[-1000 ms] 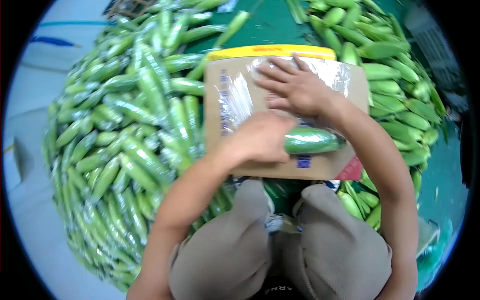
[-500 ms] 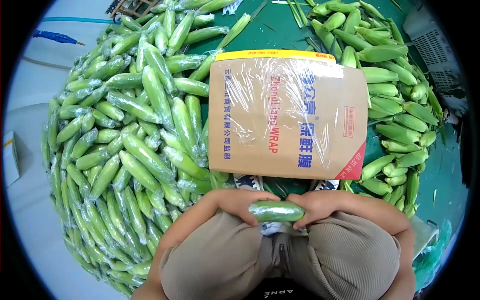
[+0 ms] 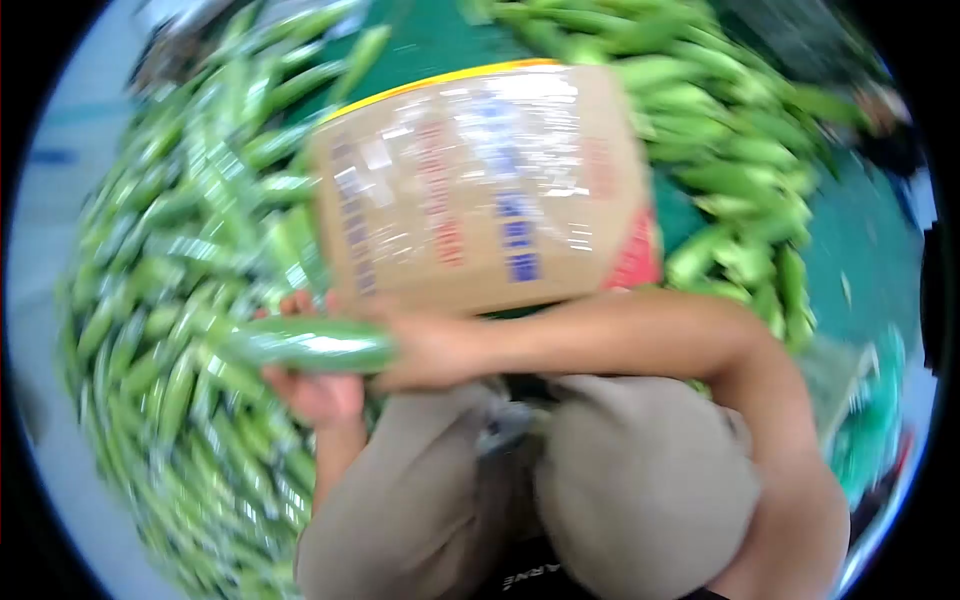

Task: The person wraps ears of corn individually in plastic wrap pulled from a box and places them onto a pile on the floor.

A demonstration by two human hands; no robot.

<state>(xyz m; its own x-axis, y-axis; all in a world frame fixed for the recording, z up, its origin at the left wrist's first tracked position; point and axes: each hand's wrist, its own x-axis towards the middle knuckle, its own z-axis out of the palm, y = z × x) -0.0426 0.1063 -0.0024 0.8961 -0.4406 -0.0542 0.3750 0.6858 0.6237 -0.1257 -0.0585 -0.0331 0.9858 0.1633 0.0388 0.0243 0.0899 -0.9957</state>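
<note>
A film-wrapped ear of corn in green husk lies crosswise in front of my left knee, over the edge of the wrapped pile. My right hand is closed round its right end. Beneath it is my left hand, palm up, with fingertips showing beyond the ear's far side. A carton covered in shiny clear film, with blue and red print, sits just ahead of my hands. Motion blurs the fingers.
Many film-wrapped ears are heaped on my left. Unwrapped ears in husk form a pile beyond the carton on the right. Green plastic lies at lower right. What looks like another person's hand shows blurred at the far right.
Both hands have carried the ear of corn from between my knees to the left, towards the wrapped pile. My right arm now reaches across my knees. The camera view has turned and blurred.
</note>
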